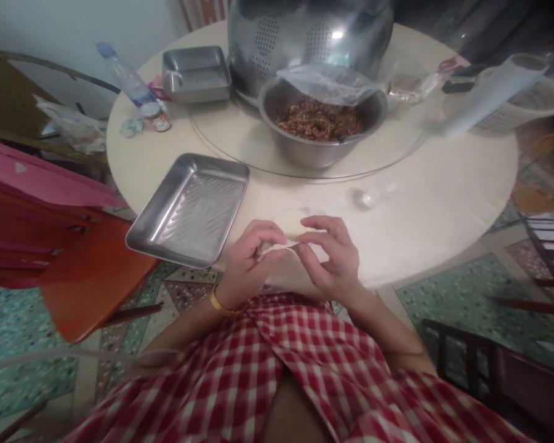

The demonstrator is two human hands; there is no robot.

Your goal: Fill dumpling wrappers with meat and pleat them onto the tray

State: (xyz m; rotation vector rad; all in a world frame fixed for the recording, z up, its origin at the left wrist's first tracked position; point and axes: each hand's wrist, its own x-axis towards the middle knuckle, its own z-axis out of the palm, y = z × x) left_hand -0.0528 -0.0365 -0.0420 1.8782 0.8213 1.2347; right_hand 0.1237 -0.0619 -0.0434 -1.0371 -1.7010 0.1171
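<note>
Head view: the person's left hand (pixel 249 258) is curling its fingers nearly closed and is pinching one side of a thin pale sheet (pixel 284 247), while the right hand (pixel 335 255) is gripping the other side between thumb and forefinger, its remaining fingers spreading loosely. The sheet is hanging between the two sets of fingertips, just in front of the person's body at the near edge of the round table (pixel 452 197); it seems to be soft dough, though blur and the fingers are hiding too much to be sure. A yellow band (pixel 221 301) is circling the left wrist, and a red checked garment (pixel 198 369) is covering the person's lap.

Just beyond the right hand, a small white lump (pixel 367 198) is resting on the table. Near the left hand, a large metal tray (pixel 191 212) is lying bare-bottomed and slightly turned. Farther off, a metal bowl (pixel 318 152) is standing on a clear turntable (pixel 216 147), holding brown chopped filling (pixel 318 120), with a plastic bag (pixel 330 83) draping over its far rim. Behind it, a big perforated metal colander (pixel 300 37) is looming. A smaller tray (pixel 196 77), a jar (pixel 157 117) and a bottle (pixel 128 80) are sitting toward the far left, and a pale roll (pixel 498 95) is leaning by a white basket (pixel 521 111) on the right.
</note>
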